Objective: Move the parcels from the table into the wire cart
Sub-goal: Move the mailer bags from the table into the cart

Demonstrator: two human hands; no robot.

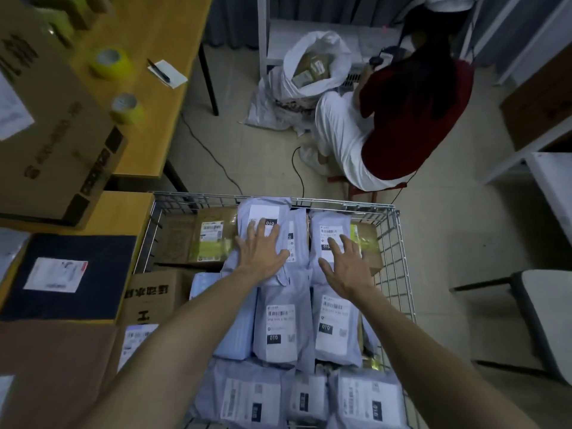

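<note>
The wire cart (399,252) stands in front of me, filled with several grey plastic mailers and brown boxes. My left hand (263,252) lies flat, fingers spread, on a grey mailer (266,212) at the cart's far side. My right hand (346,264) rests flat with fingers apart on the neighbouring grey mailer (328,230). Neither hand grips anything. On the wooden table (130,212) to the left lie a dark flat parcel (71,277) with a white label and a large cardboard box (58,134).
Two yellow tape rolls (110,61), a notepad and pen sit on the table. A person in a red top (411,119) sits on a stool beyond the cart beside a white sack of parcels (312,66). Cables cross the floor. Shelving stands at the right.
</note>
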